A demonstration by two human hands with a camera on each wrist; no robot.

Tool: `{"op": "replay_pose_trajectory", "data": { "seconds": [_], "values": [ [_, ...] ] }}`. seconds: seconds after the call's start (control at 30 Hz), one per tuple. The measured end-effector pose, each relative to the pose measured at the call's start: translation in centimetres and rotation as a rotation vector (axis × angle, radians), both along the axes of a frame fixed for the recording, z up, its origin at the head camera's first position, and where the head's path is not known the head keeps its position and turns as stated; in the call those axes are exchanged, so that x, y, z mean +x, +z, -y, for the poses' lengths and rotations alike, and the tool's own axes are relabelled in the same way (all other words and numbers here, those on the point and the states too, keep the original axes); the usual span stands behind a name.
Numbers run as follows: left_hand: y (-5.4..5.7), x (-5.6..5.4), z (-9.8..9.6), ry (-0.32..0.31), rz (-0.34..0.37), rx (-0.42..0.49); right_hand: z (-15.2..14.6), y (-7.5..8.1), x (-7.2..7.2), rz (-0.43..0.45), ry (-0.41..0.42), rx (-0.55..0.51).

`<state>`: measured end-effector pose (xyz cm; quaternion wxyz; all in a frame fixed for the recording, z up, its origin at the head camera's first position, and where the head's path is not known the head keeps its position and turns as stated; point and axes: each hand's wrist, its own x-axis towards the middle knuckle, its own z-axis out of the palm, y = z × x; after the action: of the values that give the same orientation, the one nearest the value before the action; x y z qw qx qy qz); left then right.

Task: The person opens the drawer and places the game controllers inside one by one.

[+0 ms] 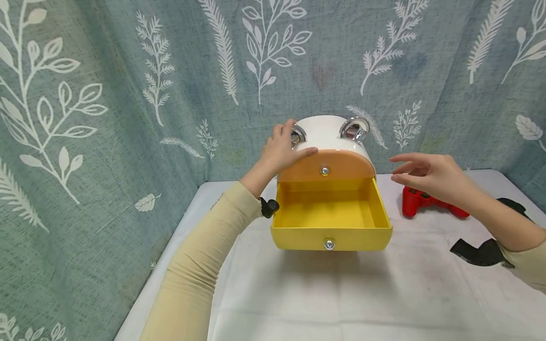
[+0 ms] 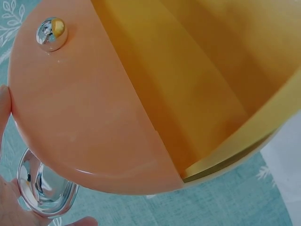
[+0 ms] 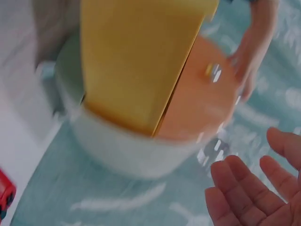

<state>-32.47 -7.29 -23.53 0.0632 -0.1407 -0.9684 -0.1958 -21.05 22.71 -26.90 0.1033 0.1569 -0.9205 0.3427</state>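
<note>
A small drawer box with a rounded white body (image 1: 326, 128) stands on the table, two silver ring-shaped ears on its top. Its orange upper drawer (image 1: 341, 163) is closed, while the yellow drawer (image 1: 332, 239) below is pulled out and holds nothing. My left hand (image 1: 279, 149) grips the box's upper left, thumb along the front edge and fingers beside the left silver ear (image 2: 47, 183). Off to the right of the box, my right hand (image 1: 439, 177) hovers with relaxed fingers and nothing in it. A green lower section (image 3: 70, 70) shows in the right wrist view.
A red game controller (image 1: 435, 201) lies on the white-covered table (image 1: 324, 293), partly behind my right forearm. Patterned blue-green curtain (image 1: 179, 85) hangs along the back and left of the table. Black straps (image 1: 477, 252) sit around my right wrist.
</note>
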Motion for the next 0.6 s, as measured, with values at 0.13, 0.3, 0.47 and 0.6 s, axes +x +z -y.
{"op": "replay_pose_trajectory", "data": {
  "seconds": [0.13,0.3,0.47,0.6],
  "values": [
    [0.0,0.0,0.0,0.001,-0.004,0.002,-1.6,0.2,-1.7,0.05,-0.077,0.058],
    [0.0,0.1,0.0,0.0,-0.006,0.004,-3.4,-0.6,-3.5,0.078,-0.055,0.104],
    [0.1,0.0,0.0,0.0,-0.006,0.001,-5.7,-2.6,-5.1,0.099,-0.007,0.156],
    [0.0,0.0,0.0,0.0,-0.003,0.006,-7.8,-4.5,-6.6,0.18,0.003,0.176]
  ]
}}
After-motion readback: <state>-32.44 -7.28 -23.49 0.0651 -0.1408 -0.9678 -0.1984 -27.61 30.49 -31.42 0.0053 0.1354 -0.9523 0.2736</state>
